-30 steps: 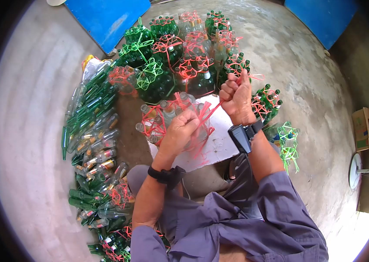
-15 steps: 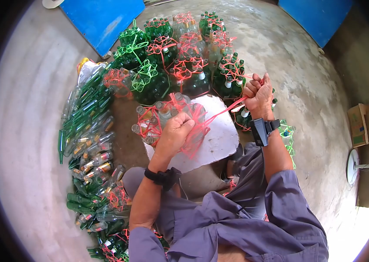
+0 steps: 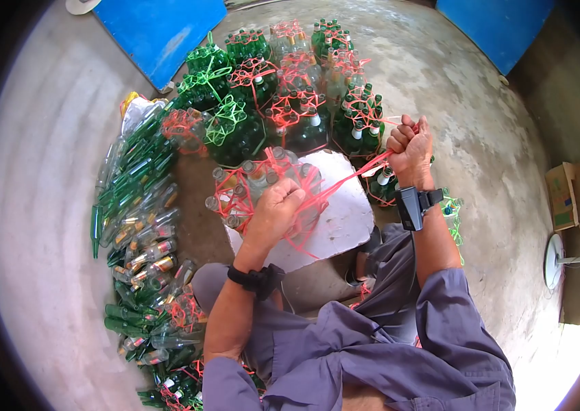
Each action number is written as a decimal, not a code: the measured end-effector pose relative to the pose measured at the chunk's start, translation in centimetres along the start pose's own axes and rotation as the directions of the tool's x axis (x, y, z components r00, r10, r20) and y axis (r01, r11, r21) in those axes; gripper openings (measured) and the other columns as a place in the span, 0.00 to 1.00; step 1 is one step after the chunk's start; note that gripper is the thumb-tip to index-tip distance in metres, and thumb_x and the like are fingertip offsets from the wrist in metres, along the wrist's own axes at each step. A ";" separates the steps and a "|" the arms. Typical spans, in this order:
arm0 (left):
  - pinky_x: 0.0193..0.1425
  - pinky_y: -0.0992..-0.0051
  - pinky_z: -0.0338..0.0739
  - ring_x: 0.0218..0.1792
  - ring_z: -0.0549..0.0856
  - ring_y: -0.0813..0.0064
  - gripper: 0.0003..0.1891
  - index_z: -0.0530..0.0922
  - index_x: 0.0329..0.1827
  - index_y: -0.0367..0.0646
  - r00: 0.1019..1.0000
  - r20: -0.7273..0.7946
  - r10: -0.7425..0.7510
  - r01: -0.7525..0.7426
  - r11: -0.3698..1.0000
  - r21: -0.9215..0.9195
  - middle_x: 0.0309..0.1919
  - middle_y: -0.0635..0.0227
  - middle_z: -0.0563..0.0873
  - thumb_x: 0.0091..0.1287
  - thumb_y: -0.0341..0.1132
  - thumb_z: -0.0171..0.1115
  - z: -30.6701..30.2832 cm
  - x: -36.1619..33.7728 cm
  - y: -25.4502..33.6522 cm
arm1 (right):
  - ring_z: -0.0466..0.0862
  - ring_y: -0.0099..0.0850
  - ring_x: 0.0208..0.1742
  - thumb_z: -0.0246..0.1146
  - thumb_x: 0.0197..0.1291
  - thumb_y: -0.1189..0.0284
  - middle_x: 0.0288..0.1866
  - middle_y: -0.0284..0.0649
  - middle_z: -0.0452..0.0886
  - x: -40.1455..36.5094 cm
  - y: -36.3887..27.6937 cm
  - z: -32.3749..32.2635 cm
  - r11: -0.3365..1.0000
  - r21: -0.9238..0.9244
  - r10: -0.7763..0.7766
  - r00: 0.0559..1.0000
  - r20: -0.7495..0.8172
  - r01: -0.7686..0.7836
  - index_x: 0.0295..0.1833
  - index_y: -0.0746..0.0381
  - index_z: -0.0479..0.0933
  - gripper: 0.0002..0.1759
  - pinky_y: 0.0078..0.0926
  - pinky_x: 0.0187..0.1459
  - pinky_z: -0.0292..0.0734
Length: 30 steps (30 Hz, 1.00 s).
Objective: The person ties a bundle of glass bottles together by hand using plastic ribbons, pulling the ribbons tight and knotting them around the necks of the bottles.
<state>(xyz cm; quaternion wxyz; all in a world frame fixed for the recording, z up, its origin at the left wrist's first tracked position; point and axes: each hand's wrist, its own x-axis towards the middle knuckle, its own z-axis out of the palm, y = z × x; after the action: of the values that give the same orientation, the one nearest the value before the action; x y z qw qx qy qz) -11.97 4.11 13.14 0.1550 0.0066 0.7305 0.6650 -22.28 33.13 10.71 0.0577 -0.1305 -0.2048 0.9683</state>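
A bundle of clear glass bottles (image 3: 257, 178), netted with red plastic strapping, stands on a white board (image 3: 341, 205) in front of me. My left hand (image 3: 278, 204) is closed on the red strapping at the bundle's near right side. Red strands (image 3: 352, 175) run taut from there up to the right. My right hand (image 3: 410, 147), raised right of the board, is closed round the other end of these strands. A loose strand hangs below my left hand over the board.
Tied groups of green bottles (image 3: 297, 123) and clear ones stand beyond the board. Loose bottles (image 3: 142, 171) lie piled along the left wall. A cardboard box (image 3: 564, 197) and a fan (image 3: 554, 262) are at the right. Blue panels (image 3: 160, 34) stand at the back.
The loose red strands by my left hand have swung and thinned out into separate lines. My right hand has shifted very slightly; both hands keep their hold.
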 end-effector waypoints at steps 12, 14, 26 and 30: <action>0.27 0.84 0.62 0.24 0.69 0.92 0.07 0.77 0.36 0.44 0.993 -0.031 0.116 -0.114 0.991 0.069 0.23 0.83 0.72 0.76 0.31 0.58 -0.3 0.6 -1.4 | 0.51 0.18 0.17 0.46 0.81 0.51 0.19 0.24 0.54 -1.6 -2.4 0.8 0.970 -0.155 -0.207 0.972 -0.108 0.189 0.43 0.67 0.75 0.29 0.22 0.18 0.46; 0.27 0.83 0.62 0.24 0.68 0.91 0.07 0.77 0.36 0.43 0.995 -0.041 0.093 -0.093 0.996 0.001 0.24 0.82 0.72 0.75 0.31 0.58 -0.2 0.5 -1.3 | 0.52 0.18 0.17 0.46 0.81 0.51 0.19 0.24 0.55 -1.7 -2.6 0.7 0.965 -0.180 -0.211 0.971 -0.110 0.189 0.43 0.67 0.76 0.29 0.22 0.18 0.46; 0.28 0.83 0.61 0.24 0.68 0.90 0.07 0.77 0.35 0.43 0.988 -0.047 0.147 -0.146 0.989 0.023 0.23 0.81 0.72 0.74 0.30 0.58 -0.4 0.6 -1.6 | 0.53 0.17 0.17 0.50 0.79 0.51 0.19 0.24 0.57 -2.1 -3.6 -0.5 0.947 -0.294 -0.177 0.974 -0.140 0.130 0.42 0.67 0.76 0.27 0.20 0.18 0.46; 0.27 0.83 0.61 0.23 0.68 0.89 0.07 0.77 0.35 0.43 0.989 -0.030 0.143 -0.141 0.989 0.049 0.22 0.80 0.73 0.75 0.30 0.58 -0.5 0.5 -1.7 | 0.53 0.16 0.17 0.51 0.79 0.51 0.19 0.23 0.57 -2.5 -3.8 -0.3 0.919 -0.374 -0.196 0.969 -0.153 0.127 0.43 0.67 0.76 0.28 0.20 0.18 0.46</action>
<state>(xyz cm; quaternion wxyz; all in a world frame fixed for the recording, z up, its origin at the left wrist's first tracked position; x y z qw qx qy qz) -12.28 3.52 11.40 0.0947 0.0509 0.7461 0.6571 -19.56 36.31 12.56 0.1317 -0.2121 -0.3828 0.8895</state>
